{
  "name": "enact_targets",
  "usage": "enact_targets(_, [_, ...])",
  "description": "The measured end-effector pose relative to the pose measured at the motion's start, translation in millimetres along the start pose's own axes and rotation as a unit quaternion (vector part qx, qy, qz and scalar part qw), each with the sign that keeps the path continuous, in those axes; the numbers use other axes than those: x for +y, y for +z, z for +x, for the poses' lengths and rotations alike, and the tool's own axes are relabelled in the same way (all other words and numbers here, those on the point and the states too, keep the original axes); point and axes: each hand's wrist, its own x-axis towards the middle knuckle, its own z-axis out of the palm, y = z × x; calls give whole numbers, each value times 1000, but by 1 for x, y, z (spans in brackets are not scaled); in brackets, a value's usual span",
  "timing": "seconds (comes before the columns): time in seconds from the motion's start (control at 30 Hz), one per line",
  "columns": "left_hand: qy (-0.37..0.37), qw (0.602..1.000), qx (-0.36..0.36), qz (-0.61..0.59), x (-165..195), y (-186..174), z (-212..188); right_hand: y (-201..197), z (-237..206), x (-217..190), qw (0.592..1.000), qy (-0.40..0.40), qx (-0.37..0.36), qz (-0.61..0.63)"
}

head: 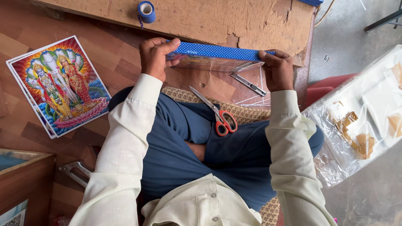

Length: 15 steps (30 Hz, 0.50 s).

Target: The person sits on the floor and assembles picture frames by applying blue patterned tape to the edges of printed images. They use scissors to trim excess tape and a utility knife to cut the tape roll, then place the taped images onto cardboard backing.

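Note:
Both my hands hold a flat glass-fronted picture panel on edge, its upper edge covered with blue dotted tape (213,51). My left hand (154,56) grips the panel's left end, thumb on the tape. At the right end my right hand (276,69) pinches the panel. The panel's clear face (209,64) tilts towards me over the brown floor. Red-handled scissors (217,115) lie on my lap just below. A roll of the same blue dotted tape (146,11) stands on the wooden board beyond.
A colourful printed picture stack (58,86) lies on the floor at left. A metal tool (248,83) rests near my right hand. A plastic bag of paper scraps (364,121) sits at right. A wooden frame corner (25,175) and a metal clamp (75,171) are lower left.

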Motion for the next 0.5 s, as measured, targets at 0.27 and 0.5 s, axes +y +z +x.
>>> enact_targets(0.27, [-14, 999, 26, -15, 2, 4, 2, 3, 11, 14, 998, -26, 48, 30])
enact_targets(0.5, [-28, 998, 48, -41, -4, 9, 8, 52, -50, 24, 775, -471, 140, -396])
